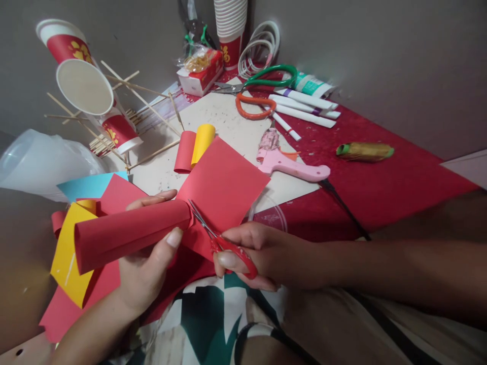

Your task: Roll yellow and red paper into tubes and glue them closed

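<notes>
My left hand (pixel 146 263) is wrapped round a rolled tube of red paper (pixel 125 230), thumb in front and fingers behind. The tube lies nearly level, with its open end to the left. My right hand (pixel 254 253) holds small red-handled scissors (pixel 234 249), whose blades meet the tube's right end. The blades look slightly parted. Behind them lies a flat sheet of red paper (pixel 224 182). Just beyond it stand a small red paper roll (pixel 185 152) and a yellow paper roll (pixel 204 144).
A pink glue gun (pixel 289 165) trails a black cord. Large scissors (pixel 262 88) with green and orange handles lie behind it, near white sticks (pixel 304 109). A stick frame with paper cups (pixel 84 87) rises at left. A thread spool (pixel 364 151) lies right.
</notes>
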The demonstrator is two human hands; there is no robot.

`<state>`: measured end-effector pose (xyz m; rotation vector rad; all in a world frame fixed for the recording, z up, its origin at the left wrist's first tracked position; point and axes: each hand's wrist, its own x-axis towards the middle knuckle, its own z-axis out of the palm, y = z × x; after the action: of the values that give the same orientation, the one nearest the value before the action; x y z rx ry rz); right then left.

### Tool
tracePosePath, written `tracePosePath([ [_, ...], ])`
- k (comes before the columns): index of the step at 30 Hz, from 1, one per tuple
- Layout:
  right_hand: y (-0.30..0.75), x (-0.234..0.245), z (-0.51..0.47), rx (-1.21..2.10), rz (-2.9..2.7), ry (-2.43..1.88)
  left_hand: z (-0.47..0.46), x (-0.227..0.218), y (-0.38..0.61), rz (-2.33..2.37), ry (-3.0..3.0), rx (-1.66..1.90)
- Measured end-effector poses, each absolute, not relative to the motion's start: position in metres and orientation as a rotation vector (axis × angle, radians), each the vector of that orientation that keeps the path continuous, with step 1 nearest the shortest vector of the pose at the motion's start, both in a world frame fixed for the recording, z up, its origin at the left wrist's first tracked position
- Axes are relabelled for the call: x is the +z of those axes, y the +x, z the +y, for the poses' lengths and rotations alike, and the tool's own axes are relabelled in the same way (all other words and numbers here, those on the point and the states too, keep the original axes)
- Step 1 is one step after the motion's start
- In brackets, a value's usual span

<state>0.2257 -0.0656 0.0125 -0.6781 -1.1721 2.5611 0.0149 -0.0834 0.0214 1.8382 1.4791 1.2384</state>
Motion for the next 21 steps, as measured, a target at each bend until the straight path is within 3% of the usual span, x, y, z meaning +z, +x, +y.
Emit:
tracePosePath([
  [21, 0.221, -0.002, -0.074, 2.408, -1.166, -0.726, -0.085, 0.027, 0.013, 1.394, 1.756, 1.226],
])
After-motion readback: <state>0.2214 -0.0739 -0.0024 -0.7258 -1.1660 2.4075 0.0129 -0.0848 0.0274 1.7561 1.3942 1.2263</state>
